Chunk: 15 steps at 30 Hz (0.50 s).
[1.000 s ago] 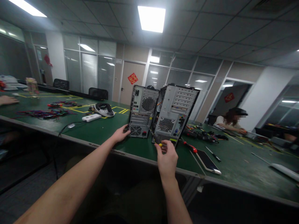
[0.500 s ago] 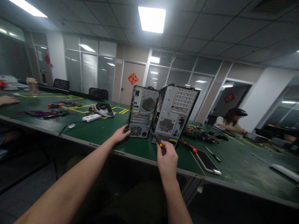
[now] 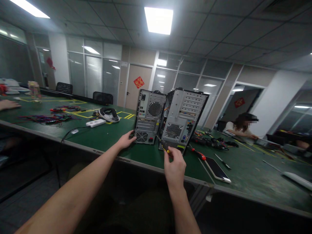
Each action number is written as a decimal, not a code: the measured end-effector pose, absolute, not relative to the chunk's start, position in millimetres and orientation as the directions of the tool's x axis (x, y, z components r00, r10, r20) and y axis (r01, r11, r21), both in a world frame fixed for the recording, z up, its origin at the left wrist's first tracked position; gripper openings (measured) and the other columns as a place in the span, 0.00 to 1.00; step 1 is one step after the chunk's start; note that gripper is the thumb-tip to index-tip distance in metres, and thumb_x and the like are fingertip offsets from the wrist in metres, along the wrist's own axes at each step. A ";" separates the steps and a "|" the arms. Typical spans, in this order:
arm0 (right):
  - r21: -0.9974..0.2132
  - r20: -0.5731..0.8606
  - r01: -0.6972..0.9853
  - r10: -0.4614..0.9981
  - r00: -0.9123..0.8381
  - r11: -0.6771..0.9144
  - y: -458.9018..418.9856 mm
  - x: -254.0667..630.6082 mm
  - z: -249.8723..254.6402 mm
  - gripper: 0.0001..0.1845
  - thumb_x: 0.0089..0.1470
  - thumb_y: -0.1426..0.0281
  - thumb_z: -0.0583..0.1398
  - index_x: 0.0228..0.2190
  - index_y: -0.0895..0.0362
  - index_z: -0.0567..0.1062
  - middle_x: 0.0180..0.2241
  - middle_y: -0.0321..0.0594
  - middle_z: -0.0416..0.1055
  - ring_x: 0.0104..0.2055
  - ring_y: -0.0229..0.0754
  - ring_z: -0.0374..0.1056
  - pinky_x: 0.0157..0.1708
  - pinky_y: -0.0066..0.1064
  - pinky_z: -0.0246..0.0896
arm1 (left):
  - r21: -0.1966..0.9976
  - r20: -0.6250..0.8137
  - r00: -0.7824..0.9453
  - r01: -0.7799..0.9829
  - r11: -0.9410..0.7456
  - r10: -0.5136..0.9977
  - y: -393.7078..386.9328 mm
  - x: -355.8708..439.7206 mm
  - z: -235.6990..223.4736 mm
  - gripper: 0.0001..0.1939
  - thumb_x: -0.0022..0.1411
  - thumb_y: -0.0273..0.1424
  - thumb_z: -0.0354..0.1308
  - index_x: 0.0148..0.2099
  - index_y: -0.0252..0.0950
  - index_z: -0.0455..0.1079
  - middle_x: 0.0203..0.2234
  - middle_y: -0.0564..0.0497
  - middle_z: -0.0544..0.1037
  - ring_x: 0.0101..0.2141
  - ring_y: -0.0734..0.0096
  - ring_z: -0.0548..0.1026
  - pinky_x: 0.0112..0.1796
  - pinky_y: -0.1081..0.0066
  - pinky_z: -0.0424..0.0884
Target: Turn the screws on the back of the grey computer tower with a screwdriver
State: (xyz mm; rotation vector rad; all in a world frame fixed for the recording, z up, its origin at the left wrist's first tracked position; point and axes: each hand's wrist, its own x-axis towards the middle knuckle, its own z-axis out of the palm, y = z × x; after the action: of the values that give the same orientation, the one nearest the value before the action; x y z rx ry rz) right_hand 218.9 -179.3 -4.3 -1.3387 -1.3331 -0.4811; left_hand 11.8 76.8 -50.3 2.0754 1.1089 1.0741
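Two computer cases stand side by side with their backs towards me: a smaller left case and a taller right case. My left hand grips the lower left edge of the smaller one, thumb in front, with the other fingers partly hidden behind. Between the thumb and fingers of my right hand is a screwdriver with a black and yellow handle. Its thin shaft slants up and left to the lower right edge of the smaller case. Whether the tip sits in a screw is too small to tell.
On the green table, red-handled pliers, a phone and a pen lie right of the cases. Dark cables lie behind them. At left are a power strip and thin wires. A person sits far right.
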 end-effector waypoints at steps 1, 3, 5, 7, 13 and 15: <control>-0.407 0.868 0.872 0.414 0.275 0.274 -179.4 218.9 -4.2 0.13 0.66 0.66 0.57 0.44 0.58 0.78 0.43 0.50 0.77 0.43 0.48 0.76 0.44 0.40 0.75 | 0.754 0.390 0.341 0.416 -0.509 0.855 76.8 11.7 -50.3 0.37 0.64 0.43 0.60 0.71 0.35 0.60 0.62 0.39 0.74 0.57 0.54 0.76 0.60 0.59 0.69; -0.405 0.868 0.872 0.416 0.272 0.276 -180.0 218.7 -3.8 0.13 0.66 0.66 0.56 0.44 0.57 0.78 0.43 0.50 0.77 0.43 0.48 0.76 0.44 0.40 0.75 | 0.757 0.390 0.343 0.410 -0.510 0.855 76.7 11.4 -50.0 0.37 0.64 0.43 0.60 0.71 0.35 0.61 0.62 0.39 0.74 0.57 0.54 0.76 0.60 0.59 0.69; -0.401 0.867 0.875 0.420 0.268 0.270 -180.5 218.3 -3.3 0.13 0.66 0.66 0.56 0.44 0.57 0.78 0.43 0.49 0.77 0.44 0.48 0.75 0.45 0.40 0.75 | 0.759 0.389 0.344 0.406 -0.509 0.855 76.3 11.2 -49.6 0.37 0.64 0.44 0.60 0.71 0.36 0.61 0.61 0.40 0.74 0.57 0.54 0.77 0.59 0.58 0.69; -0.397 0.867 0.879 0.421 0.265 0.265 -180.8 218.0 -2.9 0.12 0.65 0.67 0.56 0.44 0.57 0.78 0.43 0.49 0.77 0.44 0.48 0.75 0.45 0.41 0.75 | 0.760 0.387 0.345 0.406 -0.508 0.855 75.8 11.2 -49.2 0.37 0.64 0.44 0.60 0.71 0.36 0.61 0.61 0.40 0.75 0.57 0.54 0.77 0.59 0.58 0.69; -0.393 0.872 0.880 0.414 0.263 0.268 -180.5 218.5 -3.4 0.11 0.64 0.68 0.56 0.44 0.57 0.78 0.43 0.49 0.76 0.44 0.48 0.75 0.46 0.41 0.74 | 0.761 0.388 0.347 0.403 -0.509 0.854 75.1 11.7 -49.0 0.37 0.64 0.43 0.60 0.71 0.36 0.60 0.62 0.40 0.74 0.57 0.54 0.76 0.60 0.58 0.69; -0.392 0.870 0.882 0.419 0.261 0.263 -180.6 218.5 -3.3 0.11 0.64 0.69 0.56 0.43 0.57 0.77 0.43 0.49 0.77 0.44 0.49 0.75 0.45 0.41 0.74 | 0.763 0.389 0.339 0.403 -0.505 0.857 75.2 11.8 -49.1 0.36 0.64 0.43 0.60 0.71 0.37 0.60 0.61 0.41 0.75 0.56 0.54 0.77 0.59 0.58 0.70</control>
State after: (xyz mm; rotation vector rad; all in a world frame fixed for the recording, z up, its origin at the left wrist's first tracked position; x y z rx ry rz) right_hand 218.5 -180.6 -3.3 -1.3468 -1.3491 -0.4941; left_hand 11.8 75.2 -49.1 2.0587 1.0989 1.0801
